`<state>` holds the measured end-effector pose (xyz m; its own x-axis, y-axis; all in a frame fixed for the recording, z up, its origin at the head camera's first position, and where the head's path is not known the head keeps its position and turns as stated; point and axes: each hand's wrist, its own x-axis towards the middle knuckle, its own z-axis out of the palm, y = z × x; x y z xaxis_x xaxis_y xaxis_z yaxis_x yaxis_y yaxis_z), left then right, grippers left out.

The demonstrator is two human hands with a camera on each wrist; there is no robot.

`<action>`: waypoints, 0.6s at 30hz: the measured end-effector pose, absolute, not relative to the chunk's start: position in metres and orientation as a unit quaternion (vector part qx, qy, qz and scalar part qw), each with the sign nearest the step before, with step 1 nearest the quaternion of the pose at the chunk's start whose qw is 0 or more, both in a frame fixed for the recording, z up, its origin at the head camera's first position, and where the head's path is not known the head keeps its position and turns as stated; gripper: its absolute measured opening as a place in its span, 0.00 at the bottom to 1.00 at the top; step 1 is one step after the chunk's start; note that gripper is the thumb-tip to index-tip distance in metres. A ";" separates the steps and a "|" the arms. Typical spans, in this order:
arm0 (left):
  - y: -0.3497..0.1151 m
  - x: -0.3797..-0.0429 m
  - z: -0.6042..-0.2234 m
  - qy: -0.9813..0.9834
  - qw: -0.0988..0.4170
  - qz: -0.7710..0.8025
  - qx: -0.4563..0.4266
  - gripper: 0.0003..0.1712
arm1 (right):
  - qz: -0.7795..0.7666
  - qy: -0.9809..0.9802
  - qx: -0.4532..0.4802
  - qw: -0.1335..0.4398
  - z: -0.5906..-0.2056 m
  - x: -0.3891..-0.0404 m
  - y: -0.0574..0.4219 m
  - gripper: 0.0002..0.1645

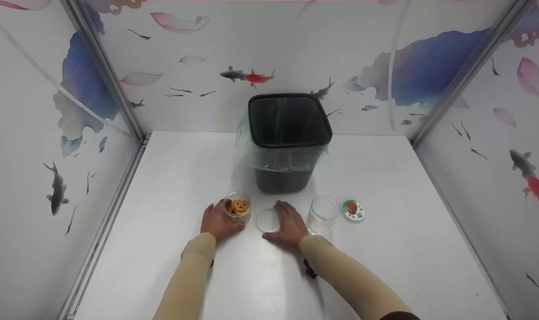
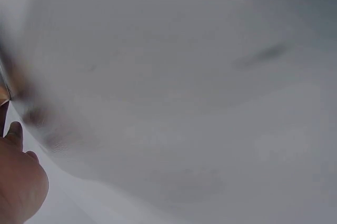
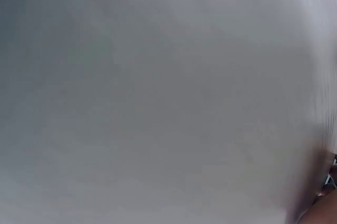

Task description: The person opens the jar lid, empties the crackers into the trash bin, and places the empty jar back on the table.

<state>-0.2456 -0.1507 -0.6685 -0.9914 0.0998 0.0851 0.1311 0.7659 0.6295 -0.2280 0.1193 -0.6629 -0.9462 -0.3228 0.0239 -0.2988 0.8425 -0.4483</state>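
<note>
My left hand [image 1: 217,223] grips a clear jar [image 1: 241,219] from its left side, with the thumb across its front. Orange biscuits [image 1: 239,206] with dark marks show inside the jar, whose top is uncovered. To the right, my right hand [image 1: 291,227] holds a flat white round lid [image 1: 267,221] on the table, thumb at its near edge and fingers at its far edge. The palm hides the lid's right side. In the left wrist view, part of the left hand [image 2: 21,182] shows at the edge. Only a sliver of the right hand [image 3: 321,208] appears in its wrist view.
A second clear jar [image 1: 323,215] stands upright and uncovered right of my right hand. Beside it lies a white lid with a red and green picture [image 1: 353,211]. A black bin [image 1: 285,180] with a clear plastic liner [image 1: 273,160] stands behind. Patterned panels [image 1: 193,106] surround the white table [image 1: 251,284].
</note>
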 end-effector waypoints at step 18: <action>-0.150 -0.242 -0.662 -0.938 0.019 -0.341 -0.058 0.53 | -0.249 0.942 -0.223 -0.010 -0.648 -0.228 0.129 0.70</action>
